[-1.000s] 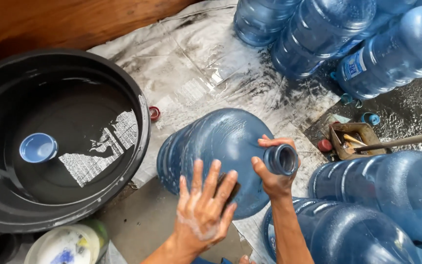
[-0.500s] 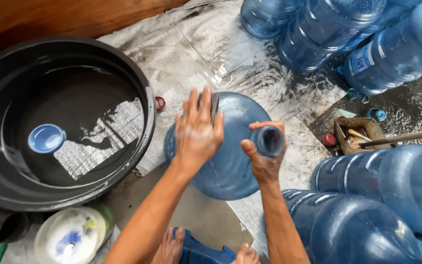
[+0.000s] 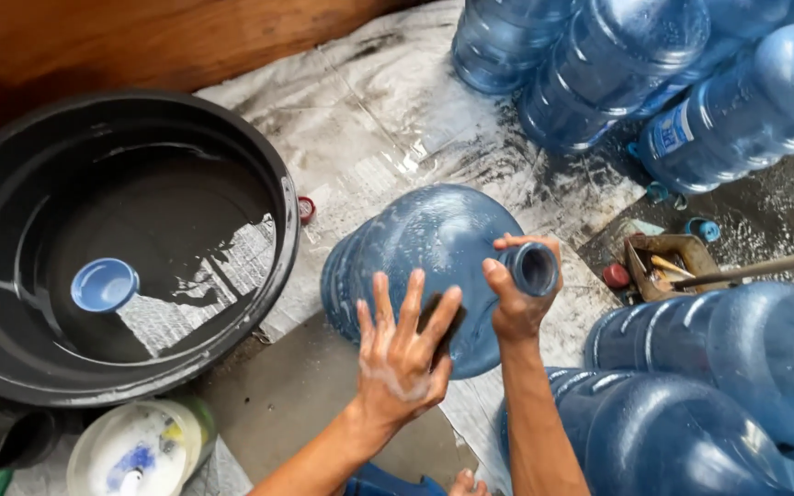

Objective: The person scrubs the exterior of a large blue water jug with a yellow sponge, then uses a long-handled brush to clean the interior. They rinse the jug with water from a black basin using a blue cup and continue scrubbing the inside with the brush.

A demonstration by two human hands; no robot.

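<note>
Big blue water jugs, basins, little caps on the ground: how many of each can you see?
Big blue water jugs: 7, counting the held one
Black basin: 1
Small blue bowl: 1
Red caps: 2
Blue caps: 2
Total: 13

Hands (image 3: 406,354) scrubbing jug (image 3: 429,271) (soapy), basin (image 3: 282,216)

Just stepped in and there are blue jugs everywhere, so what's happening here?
A person is scrubbing a big blue water jug lying on its side. The right hand grips its open neck, while the soapy left hand presses a dark scrub pad against its side. A black tub of water with a small blue bowl sits alongside.
</note>
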